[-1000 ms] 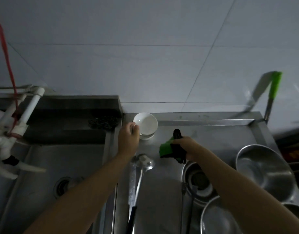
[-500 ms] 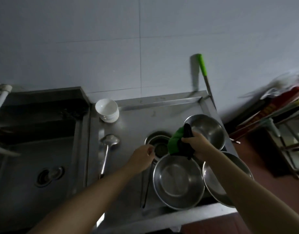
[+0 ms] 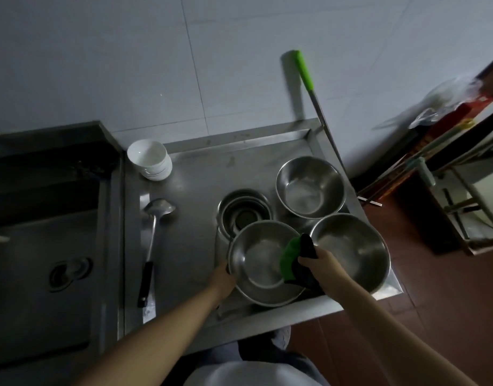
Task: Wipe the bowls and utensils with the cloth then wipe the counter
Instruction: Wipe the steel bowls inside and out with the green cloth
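Dim, bluish light; soft glints on steel bowls (image 3: 310, 188); wide-angle bending and slight blur throughout.

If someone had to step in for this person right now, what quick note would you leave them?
Left hand grips the near rim of the front steel bowl, steadying it.
Right hand holds the green and black cloth against that bowl's inner right wall.
The white bowls sit stacked at the counter's back left corner; the ladle lies along its left side.
Three more steel bowls wait: stacked center, back right, front right.
I cannot tell which pieces are already wiped. The steel counter comes last.
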The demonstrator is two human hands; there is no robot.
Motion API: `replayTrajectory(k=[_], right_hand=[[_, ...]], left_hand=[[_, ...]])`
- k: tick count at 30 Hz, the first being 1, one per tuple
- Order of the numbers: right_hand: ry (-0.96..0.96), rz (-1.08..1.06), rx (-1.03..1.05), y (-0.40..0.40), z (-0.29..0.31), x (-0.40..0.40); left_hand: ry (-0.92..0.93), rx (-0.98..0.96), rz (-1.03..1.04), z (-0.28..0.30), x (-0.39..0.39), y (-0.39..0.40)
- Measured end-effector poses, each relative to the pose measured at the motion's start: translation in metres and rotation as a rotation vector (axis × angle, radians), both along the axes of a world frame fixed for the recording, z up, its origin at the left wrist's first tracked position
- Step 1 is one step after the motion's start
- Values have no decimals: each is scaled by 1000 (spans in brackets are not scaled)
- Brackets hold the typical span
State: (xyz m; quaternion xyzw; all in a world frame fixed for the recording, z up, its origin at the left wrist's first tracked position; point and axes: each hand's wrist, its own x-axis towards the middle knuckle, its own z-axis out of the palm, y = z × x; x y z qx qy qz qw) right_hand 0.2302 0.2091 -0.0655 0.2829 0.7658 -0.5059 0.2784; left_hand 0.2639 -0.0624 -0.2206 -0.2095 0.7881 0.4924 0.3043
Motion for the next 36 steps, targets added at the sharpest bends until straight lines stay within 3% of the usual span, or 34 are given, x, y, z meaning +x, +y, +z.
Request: replayTrajectory(k=[4, 7, 10, 15, 22, 26, 32, 36], right_hand=[[149, 239, 93, -17, -4, 13], [274, 609, 230, -30, -30, 24], [92, 976, 285, -43, -54, 38], [72, 954, 451, -57, -73, 37], [-70, 905, 530, -88, -107, 23], [20, 896, 531, -94, -115, 22], [217, 1200, 449, -98, -107, 15], [339, 1255, 518, -103, -100, 4]], left_hand=[[-43, 119, 158, -60, 8, -1], [-80, 96, 192, -42, 4, 5], [-125, 83, 185, -27, 2, 7], [-162, 104, 180, 38, -3, 14], [-194, 185, 135, 60, -9, 14], [-214, 291, 211, 57, -12, 10], [-221, 357, 255, 73, -14, 7], [-249, 395, 287, 92, -22, -5]])
